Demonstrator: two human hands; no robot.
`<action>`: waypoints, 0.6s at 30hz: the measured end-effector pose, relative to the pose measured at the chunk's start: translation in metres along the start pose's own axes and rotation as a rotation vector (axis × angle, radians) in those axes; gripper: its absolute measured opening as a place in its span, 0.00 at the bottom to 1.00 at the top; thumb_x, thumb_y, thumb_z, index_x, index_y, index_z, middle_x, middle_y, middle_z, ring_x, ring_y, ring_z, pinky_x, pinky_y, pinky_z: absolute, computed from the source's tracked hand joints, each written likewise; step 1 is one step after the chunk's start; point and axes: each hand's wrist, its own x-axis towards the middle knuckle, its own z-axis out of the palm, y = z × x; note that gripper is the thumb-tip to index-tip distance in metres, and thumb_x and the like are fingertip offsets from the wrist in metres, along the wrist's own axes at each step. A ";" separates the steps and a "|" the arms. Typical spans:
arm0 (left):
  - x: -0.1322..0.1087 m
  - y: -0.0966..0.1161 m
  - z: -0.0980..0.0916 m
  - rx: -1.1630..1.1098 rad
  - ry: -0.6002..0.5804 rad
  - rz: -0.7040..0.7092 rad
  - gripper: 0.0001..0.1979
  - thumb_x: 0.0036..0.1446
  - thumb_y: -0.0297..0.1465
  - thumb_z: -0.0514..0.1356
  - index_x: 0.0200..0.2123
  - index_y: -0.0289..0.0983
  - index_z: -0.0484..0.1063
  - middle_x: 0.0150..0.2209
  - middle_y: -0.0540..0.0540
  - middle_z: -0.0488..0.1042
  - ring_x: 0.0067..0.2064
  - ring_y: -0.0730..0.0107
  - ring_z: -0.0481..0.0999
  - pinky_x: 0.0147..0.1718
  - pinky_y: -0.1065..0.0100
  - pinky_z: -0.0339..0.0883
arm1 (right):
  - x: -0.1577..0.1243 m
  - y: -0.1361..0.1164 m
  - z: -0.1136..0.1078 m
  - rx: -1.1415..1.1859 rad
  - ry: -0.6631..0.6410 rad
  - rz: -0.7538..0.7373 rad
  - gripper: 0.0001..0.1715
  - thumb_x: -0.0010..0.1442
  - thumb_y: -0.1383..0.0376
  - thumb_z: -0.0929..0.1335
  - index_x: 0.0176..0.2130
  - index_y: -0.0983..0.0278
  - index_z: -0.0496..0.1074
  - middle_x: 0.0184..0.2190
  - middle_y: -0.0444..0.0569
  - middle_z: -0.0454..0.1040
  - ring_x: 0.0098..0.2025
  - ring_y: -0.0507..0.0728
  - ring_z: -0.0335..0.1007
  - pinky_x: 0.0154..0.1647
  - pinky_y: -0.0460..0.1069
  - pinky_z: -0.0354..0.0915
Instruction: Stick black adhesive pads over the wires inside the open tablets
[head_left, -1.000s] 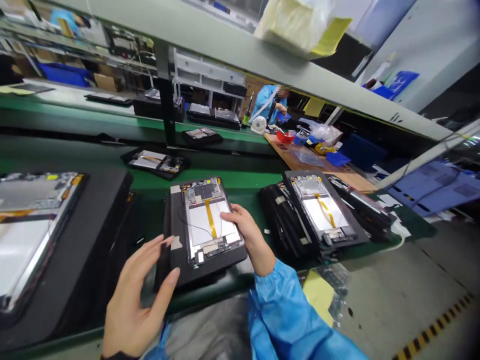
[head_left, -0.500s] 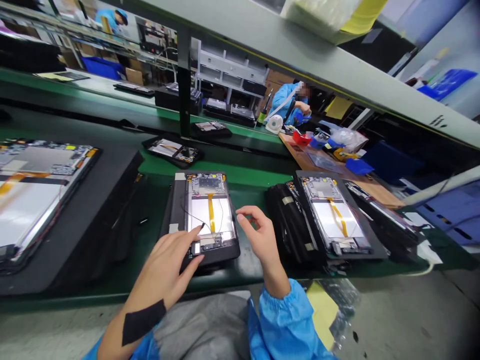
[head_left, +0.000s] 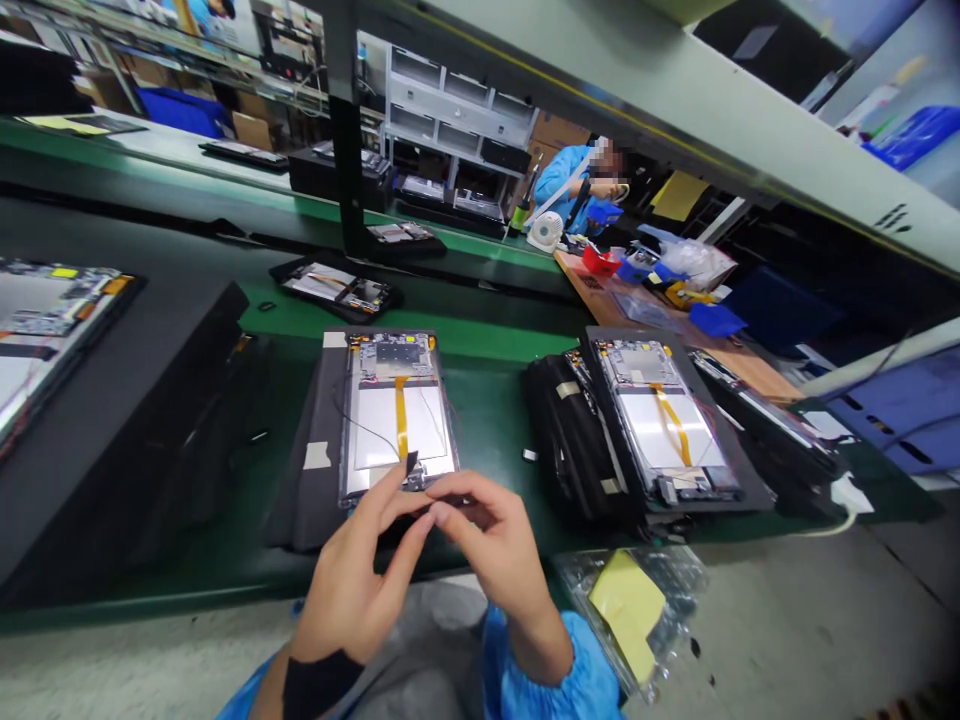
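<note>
Nearest to us, our left hand [head_left: 352, 590] and right hand [head_left: 495, 545] meet fingertip to fingertip over the near edge of the open tablet [head_left: 397, 415]. The left thumb and forefinger are closed narrow on a small dark piece [head_left: 412, 462] that stands just above the tablet's lower end. The right hand is curled, its fingertips touching the left's; we cannot tell whether it grips anything itself.

We judge this a fine pinching step at the tablet's bottom edge. The next move calls for a steady, light hold, since a thin black wire [head_left: 367, 428] and a yellow ribbon cable [head_left: 401, 420] lie close by on the exposed inside.

The tablet rests on a dark pad [head_left: 315, 470] on the green belt [head_left: 495, 420]. To the right, near the bench edge, lies a clear bag [head_left: 675, 580] with a yellow sheet, and beyond it a stack of opened tablets [head_left: 660, 425]. Another opened unit [head_left: 337, 287] sits farther up the belt. Farthest off, a co-worker in blue [head_left: 574, 180] sits at another bench.
</note>
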 end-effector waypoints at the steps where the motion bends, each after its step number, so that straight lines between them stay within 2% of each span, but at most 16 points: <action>1: 0.002 -0.003 0.002 0.051 0.012 0.063 0.23 0.74 0.36 0.56 0.68 0.43 0.59 0.44 0.48 0.85 0.48 0.65 0.85 0.53 0.66 0.77 | 0.002 0.002 -0.007 -0.008 0.055 0.024 0.06 0.61 0.61 0.75 0.39 0.58 0.84 0.36 0.48 0.84 0.40 0.59 0.80 0.39 0.50 0.73; 3: 0.012 -0.013 0.001 0.171 -0.013 0.231 0.26 0.72 0.31 0.58 0.70 0.42 0.58 0.48 0.46 0.85 0.51 0.64 0.84 0.55 0.65 0.76 | 0.007 0.004 -0.021 -0.049 0.184 0.018 0.06 0.60 0.60 0.76 0.36 0.59 0.84 0.33 0.48 0.82 0.36 0.58 0.77 0.37 0.50 0.72; 5: 0.025 -0.024 -0.002 0.268 -0.138 0.434 0.29 0.69 0.24 0.56 0.71 0.42 0.59 0.54 0.44 0.83 0.57 0.62 0.81 0.61 0.62 0.72 | 0.014 0.004 -0.032 -0.067 0.268 -0.041 0.06 0.60 0.59 0.76 0.34 0.59 0.83 0.34 0.48 0.79 0.34 0.56 0.74 0.33 0.49 0.71; 8: 0.043 -0.037 -0.011 0.350 -0.366 0.641 0.33 0.65 0.18 0.50 0.71 0.39 0.59 0.59 0.43 0.80 0.63 0.64 0.77 0.72 0.55 0.57 | 0.022 0.004 -0.037 -0.026 0.243 -0.069 0.06 0.59 0.60 0.76 0.34 0.59 0.82 0.37 0.48 0.75 0.30 0.53 0.72 0.26 0.47 0.66; 10: 0.050 -0.043 -0.019 0.394 -0.395 0.685 0.34 0.64 0.17 0.49 0.72 0.38 0.59 0.60 0.43 0.80 0.64 0.66 0.76 0.76 0.52 0.47 | 0.025 0.005 -0.031 -0.003 0.185 -0.028 0.05 0.60 0.60 0.75 0.34 0.60 0.82 0.36 0.47 0.75 0.26 0.51 0.69 0.24 0.47 0.64; 12: 0.053 -0.048 -0.027 0.431 -0.401 0.684 0.32 0.65 0.18 0.49 0.71 0.38 0.59 0.61 0.44 0.79 0.63 0.67 0.76 0.77 0.53 0.41 | 0.026 0.007 -0.020 -0.039 0.133 0.000 0.05 0.60 0.62 0.74 0.33 0.61 0.82 0.34 0.46 0.75 0.26 0.50 0.67 0.26 0.47 0.63; 15: 0.052 -0.054 -0.036 0.452 -0.401 0.675 0.26 0.68 0.21 0.51 0.68 0.38 0.64 0.59 0.45 0.80 0.63 0.68 0.76 0.77 0.57 0.36 | 0.028 0.010 -0.007 -0.125 0.091 -0.004 0.05 0.60 0.65 0.74 0.33 0.62 0.83 0.32 0.45 0.74 0.27 0.50 0.64 0.29 0.46 0.61; 18: 0.049 -0.054 -0.038 0.437 -0.374 0.643 0.20 0.71 0.25 0.52 0.63 0.36 0.68 0.56 0.44 0.81 0.62 0.68 0.77 0.77 0.61 0.34 | 0.030 0.012 -0.004 -0.171 0.064 -0.010 0.04 0.60 0.66 0.74 0.34 0.62 0.84 0.36 0.44 0.73 0.26 0.47 0.60 0.28 0.46 0.57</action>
